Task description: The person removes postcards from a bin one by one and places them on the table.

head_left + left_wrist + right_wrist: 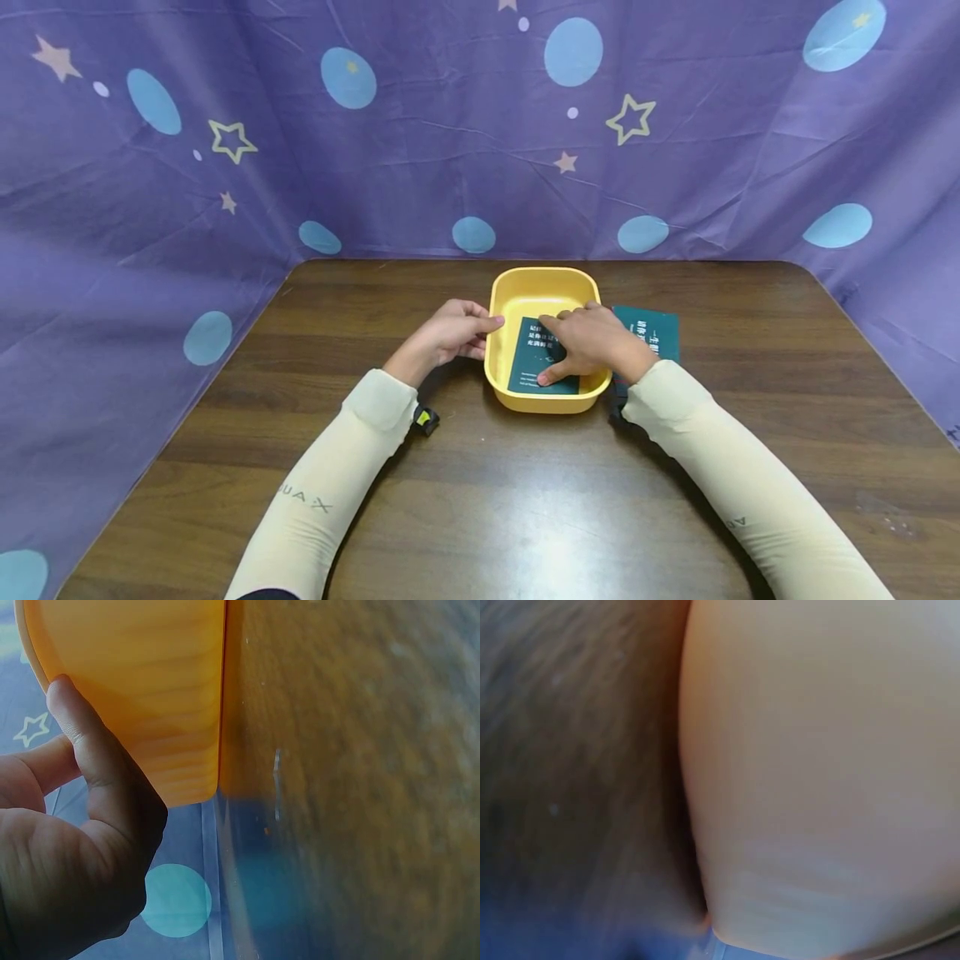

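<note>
A yellow rectangular bin (545, 403) stands near the back middle of the table. My left hand (454, 330) pinches its left rim, thumb over the edge and fingers outside, as the thumb on the orange-looking wall (161, 712) shows in the left wrist view. Inside the bin lies a dark green booklet (531, 364) with white print. My right hand (592, 340) rests on its right part, thumb and fingers spread across the cover. A second green booklet (667, 327) lies on the table to the right, partly hidden by my right hand and wrist. A pale surface (817, 780) fills most of the right wrist view.
The brown wooden table (480, 500) has its back edge just behind the bin. A purple cloth (450, 150) with stars and blue dots hangs behind and at the sides. Dark wrist straps, one with a yellow-green patch (424, 417), show at the sleeves.
</note>
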Demonstrator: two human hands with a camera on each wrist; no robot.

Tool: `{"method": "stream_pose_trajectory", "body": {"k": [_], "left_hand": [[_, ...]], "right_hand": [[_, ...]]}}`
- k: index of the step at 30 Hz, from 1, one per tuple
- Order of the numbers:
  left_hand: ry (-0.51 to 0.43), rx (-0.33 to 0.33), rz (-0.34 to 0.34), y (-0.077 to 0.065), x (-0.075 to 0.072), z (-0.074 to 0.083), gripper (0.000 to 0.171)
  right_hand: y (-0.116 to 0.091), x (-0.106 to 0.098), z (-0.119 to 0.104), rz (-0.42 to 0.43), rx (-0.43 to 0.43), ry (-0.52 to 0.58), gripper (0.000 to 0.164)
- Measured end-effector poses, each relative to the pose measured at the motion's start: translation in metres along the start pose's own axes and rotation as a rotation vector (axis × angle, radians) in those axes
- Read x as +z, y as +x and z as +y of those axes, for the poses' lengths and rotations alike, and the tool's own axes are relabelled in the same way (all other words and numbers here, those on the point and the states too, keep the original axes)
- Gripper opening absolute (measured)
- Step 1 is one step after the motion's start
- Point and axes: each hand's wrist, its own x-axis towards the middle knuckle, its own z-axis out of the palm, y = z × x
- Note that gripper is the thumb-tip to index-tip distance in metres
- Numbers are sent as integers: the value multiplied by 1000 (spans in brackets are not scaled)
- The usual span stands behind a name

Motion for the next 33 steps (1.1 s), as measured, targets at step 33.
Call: {"method": "stream_pose_trajectory", "body": {"k": [33], "left_hand": [[-2,5,10,-3,2,0,22]], "right_hand": [[-7,-5,-2,8,-31,-7,128]]}}
